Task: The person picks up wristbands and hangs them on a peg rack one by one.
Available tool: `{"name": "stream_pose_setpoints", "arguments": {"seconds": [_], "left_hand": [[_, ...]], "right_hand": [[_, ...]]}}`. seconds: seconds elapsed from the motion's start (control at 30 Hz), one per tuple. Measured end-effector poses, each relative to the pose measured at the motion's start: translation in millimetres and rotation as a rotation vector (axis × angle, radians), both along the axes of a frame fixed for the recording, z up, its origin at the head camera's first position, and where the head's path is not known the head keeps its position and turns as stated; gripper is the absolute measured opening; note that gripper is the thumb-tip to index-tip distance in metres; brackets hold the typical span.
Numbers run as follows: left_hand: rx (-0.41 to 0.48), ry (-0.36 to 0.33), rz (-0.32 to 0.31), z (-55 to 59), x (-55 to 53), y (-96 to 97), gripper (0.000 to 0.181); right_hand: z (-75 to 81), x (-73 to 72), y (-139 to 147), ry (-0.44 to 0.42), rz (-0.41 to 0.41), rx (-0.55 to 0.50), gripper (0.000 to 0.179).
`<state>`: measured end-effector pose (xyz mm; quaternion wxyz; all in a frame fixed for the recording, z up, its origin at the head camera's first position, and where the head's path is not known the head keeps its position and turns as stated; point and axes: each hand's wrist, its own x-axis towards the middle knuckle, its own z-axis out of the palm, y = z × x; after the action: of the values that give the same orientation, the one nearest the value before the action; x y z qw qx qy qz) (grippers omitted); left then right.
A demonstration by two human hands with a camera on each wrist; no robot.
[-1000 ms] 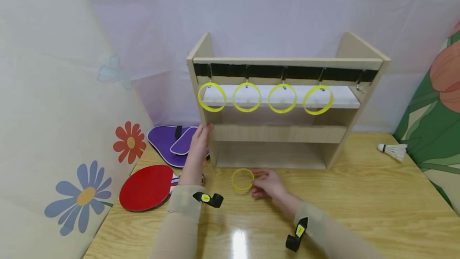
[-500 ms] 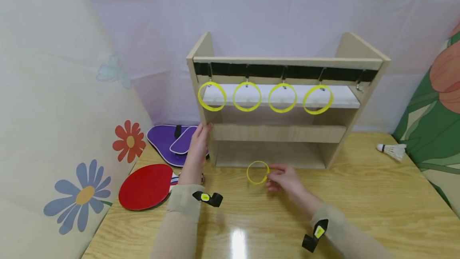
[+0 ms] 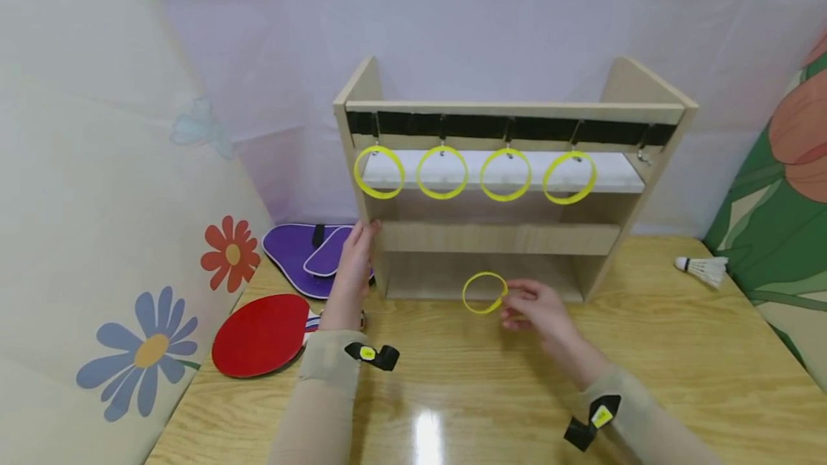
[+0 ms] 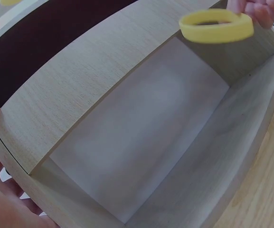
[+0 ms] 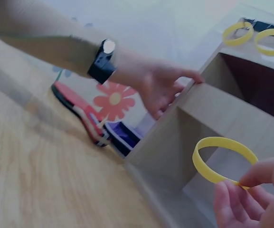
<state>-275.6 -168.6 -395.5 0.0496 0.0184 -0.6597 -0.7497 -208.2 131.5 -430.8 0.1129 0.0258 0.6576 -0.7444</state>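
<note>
My left hand [image 3: 357, 253] grips the left side panel of a small wooden shelf [image 3: 497, 238], thumb at the front edge and fingers along the outer side. Between the thumb and fingers of my right hand [image 3: 535, 309] is a thin yellow wristband [image 4: 217, 34], pinched at its right edge. It is raised in front of the shelf's bottom compartment. Several matching wristbands [image 3: 442, 197] hang from hooks on a black strip [image 3: 478, 126] across the shelf's top. The rightmost hook [image 3: 644, 158] carries no band.
A red table tennis paddle [image 3: 261, 336] and a purple paddle case [image 3: 293, 257] lie left of the shelf, near my left forearm. On the right, a shuttlecock [image 3: 704, 269] rests on the wooden table [image 3: 698, 364]. A pale cloth backdrop [image 3: 484, 20] stands behind.
My right hand has moved right and a little toward the shelf, carrying the wristband along and tilting it. The left hand has kept its place on the side panel.
</note>
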Motion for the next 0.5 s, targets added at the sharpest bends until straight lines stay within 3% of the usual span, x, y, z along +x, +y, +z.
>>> {"name": "stream_pose_setpoints", "arguments": {"seconds": [0.23, 0.5], "left_hand": [[-0.016, -0.005, 0.005, 0.1, 0.0, -0.5, 0.048], [-0.017, -0.005, -0.003, -0.6, -0.6, -1.2, 0.048]], "right_hand": [[16.0, 5.9, 16, 0.04, -0.009, -0.088, 0.021], [34.9, 14.9, 41, 0.094, -0.026, -0.123, 0.024]]}}
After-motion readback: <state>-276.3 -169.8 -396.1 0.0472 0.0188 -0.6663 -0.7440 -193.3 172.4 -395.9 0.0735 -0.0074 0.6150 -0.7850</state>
